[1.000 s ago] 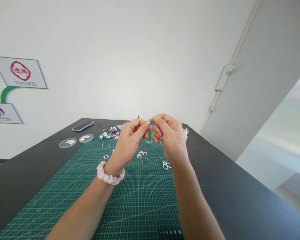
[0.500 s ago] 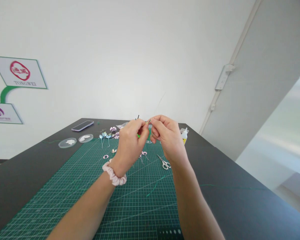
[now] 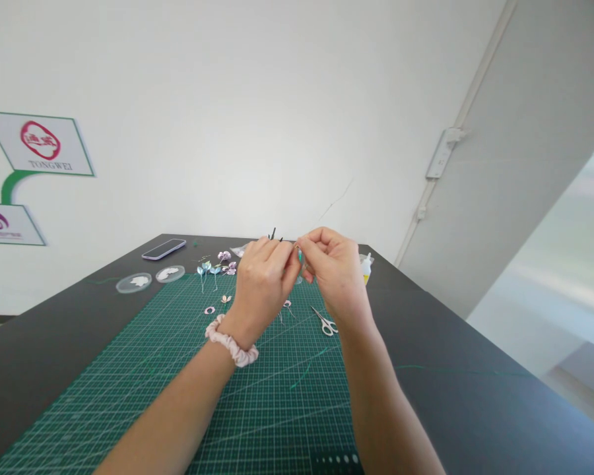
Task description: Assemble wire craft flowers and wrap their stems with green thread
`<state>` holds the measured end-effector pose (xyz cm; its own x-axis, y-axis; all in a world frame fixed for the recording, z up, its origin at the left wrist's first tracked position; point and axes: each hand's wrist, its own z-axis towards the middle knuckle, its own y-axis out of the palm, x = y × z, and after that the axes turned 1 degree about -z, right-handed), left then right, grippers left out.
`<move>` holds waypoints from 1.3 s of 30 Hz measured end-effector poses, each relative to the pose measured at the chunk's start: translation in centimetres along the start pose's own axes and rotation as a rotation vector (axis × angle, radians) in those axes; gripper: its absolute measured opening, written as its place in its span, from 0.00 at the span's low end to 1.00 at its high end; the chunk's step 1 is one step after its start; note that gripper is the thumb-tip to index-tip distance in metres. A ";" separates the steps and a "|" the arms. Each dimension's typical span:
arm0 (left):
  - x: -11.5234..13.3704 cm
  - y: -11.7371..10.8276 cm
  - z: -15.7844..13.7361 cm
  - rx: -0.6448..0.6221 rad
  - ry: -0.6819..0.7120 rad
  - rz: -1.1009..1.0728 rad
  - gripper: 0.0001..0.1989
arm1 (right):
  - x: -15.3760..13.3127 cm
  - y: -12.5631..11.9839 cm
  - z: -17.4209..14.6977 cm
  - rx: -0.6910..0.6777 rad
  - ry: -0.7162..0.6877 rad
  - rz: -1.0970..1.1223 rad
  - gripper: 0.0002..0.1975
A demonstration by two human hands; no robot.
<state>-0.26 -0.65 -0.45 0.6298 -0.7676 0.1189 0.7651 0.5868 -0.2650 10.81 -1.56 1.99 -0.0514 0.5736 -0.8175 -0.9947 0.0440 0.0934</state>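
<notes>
My left hand point(image 3: 262, 280), with a pale pink scrunchie point(image 3: 231, 342) at the wrist, is closed with thumb and forefinger pinched together. Its fingertips meet those of my right hand point(image 3: 335, 274), also closed in a pinch, above the far part of the green cutting mat point(image 3: 257, 409). Between them is the end of a thin wire point(image 3: 336, 200), whose free length slants up to the right against the wall. The tiny piece at the fingertips is mostly hidden. White-handled scissors point(image 3: 325, 323) lie on the mat below my right hand.
Blue and purple wired petals point(image 3: 214, 270) lie beyond my left hand, with a pink ring-shaped piece point(image 3: 209, 310) nearer. Two shallow dishes point(image 3: 133, 284) and a phone point(image 3: 164, 249) are at left. A glue bottle point(image 3: 366, 267) stands at right. Green thread point(image 3: 309, 369) lies on the mat.
The wire's free end has swung to the right and leans lower. My left hand has rolled slightly and shifted right, closer against my right fingertips.
</notes>
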 end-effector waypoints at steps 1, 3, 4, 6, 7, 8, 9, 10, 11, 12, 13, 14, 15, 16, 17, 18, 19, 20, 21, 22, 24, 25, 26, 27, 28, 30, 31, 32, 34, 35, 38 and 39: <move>0.1 -0.1 0.1 -0.009 -0.048 -0.069 0.12 | 0.0 0.0 0.0 0.002 0.000 0.010 0.09; 0.2 -0.2 0.2 -0.063 -0.204 -0.269 0.10 | -0.1 0.0 0.0 0.009 0.000 0.033 0.08; 0.2 -0.3 0.3 -0.104 -0.296 -0.394 0.10 | -0.2 0.0 -0.1 0.010 -0.001 0.043 0.08; 0.2 -0.6 0.6 -0.184 -0.452 -0.653 0.14 | -0.2 -0.1 -0.2 0.004 -0.009 0.057 0.08; 0.2 -0.7 0.7 -0.217 -0.506 -0.779 0.16 | -0.2 -0.1 -0.2 -0.004 -0.013 0.062 0.08; 0.1 -0.8 0.8 -0.247 -0.552 -0.892 0.18 | -0.2 -0.1 -0.2 -0.014 -0.015 0.068 0.08; 0.1 -0.9 0.9 -0.276 -0.589 -0.994 0.19 | -0.2 -0.1 -0.3 -0.027 -0.016 0.073 0.08; 0.1 -0.9 1.0 -0.303 -0.624 -1.084 0.19 | -0.2 -0.1 -0.3 -0.042 -0.015 0.080 0.08; 0.0 -1.0 1.0 -0.329 -0.655 -1.159 0.19 | -0.2 -0.2 -0.3 -0.057 -0.014 0.086 0.08; 0.0 -1.0 1.1 -0.348 -0.678 -1.223 0.18 | -0.2 -0.2 -0.2 -0.072 -0.013 0.091 0.08; -0.1 -1.1 1.2 -0.359 -0.694 -1.273 0.17 | -0.2 -0.2 -0.2 -0.083 -0.013 0.094 0.08; -0.1 -1.1 1.2 -0.363 -0.705 -1.308 0.16 | -0.1 -0.2 -0.2 -0.092 -0.015 0.098 0.08; -0.1 -1.1 1.2 -0.364 -0.709 -1.330 0.16 | -0.1 -0.2 -0.2 -0.096 -0.016 0.102 0.08; 0.0 -1.1 1.2 -0.362 -0.710 -1.337 0.16 | -0.1 -0.2 -0.2 -0.100 -0.016 0.104 0.08; 0.0 -1.1 1.3 -0.356 -0.706 -1.334 0.15 | -0.1 -0.2 -0.2 -0.103 -0.014 0.104 0.08; 0.1 -1.1 1.3 -0.348 -0.700 -1.319 0.15 | 0.0 -0.2 -0.1 -0.107 -0.010 0.104 0.08; 0.1 -1.1 1.2 -0.335 -0.691 -1.291 0.15 | 0.0 -0.2 -0.1 -0.112 -0.005 0.103 0.08; 0.2 -1.1 1.2 -0.315 -0.681 -1.252 0.15 | 0.1 -0.2 -0.1 -0.115 -0.003 0.104 0.08; 0.3 -1.1 1.2 -0.293 -0.670 -1.203 0.15 | 0.1 -0.2 -0.1 -0.117 0.000 0.107 0.08; 0.3 -1.1 1.2 -0.272 -0.657 -1.151 0.15 | 0.2 -0.2 -0.1 -0.119 0.002 0.114 0.07; 0.4 -1.0 1.1 -0.236 -0.615 -1.035 0.15 | 0.3 -0.2 -0.1 -0.124 0.011 0.135 0.07; 0.4 -1.0 1.1 -0.220 -0.585 -0.968 0.16 | 0.3 -0.1 0.0 -0.127 0.017 0.145 0.06; 0.4 -1.0 1.0 -0.203 -0.553 -0.888 0.16 | 0.3 -0.1 0.0 -0.129 0.023 0.153 0.06; 0.4 -0.9 1.0 -0.180 -0.519 -0.792 0.15 | 0.3 -0.1 0.0 -0.132 0.027 0.158 0.05; 0.4 -0.9 0.9 -0.152 -0.482 -0.684 0.15 | 0.3 0.0 0.0 -0.133 0.028 0.161 0.05; 0.3 -0.8 0.6 -0.092 -0.391 -0.471 0.14 | 0.2 0.0 0.0 -0.132 0.031 0.166 0.05; 0.3 -0.7 0.5 -0.064 -0.333 -0.376 0.13 | 0.1 0.0 0.0 -0.133 0.035 0.167 0.05; 0.2 -0.6 0.4 -0.037 -0.266 -0.289 0.13 | 0.1 0.0 0.0 -0.133 0.040 0.167 0.05; 0.1 -0.4 0.2 0.013 -0.121 -0.130 0.13 | 0.1 0.0 0.0 -0.134 0.051 0.159 0.06; 0.0 -0.2 0.1 0.036 -0.051 -0.054 0.12 | 0.1 0.0 0.0 -0.135 0.053 0.149 0.06; -0.3 0.1 0.0 0.086 0.106 0.126 0.12 | 0.3 -0.1 0.1 -0.119 0.052 0.115 0.08; -0.4 0.1 0.0 0.094 0.137 0.163 0.13 | 0.3 -0.1 0.1 -0.108 0.051 0.105 0.09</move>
<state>-0.39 -0.30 -0.49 0.7273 -0.6844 -0.0508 0.6675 0.7227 -0.1795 10.91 -1.33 1.78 -0.1578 0.5279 -0.8345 -0.9872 -0.1037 0.1211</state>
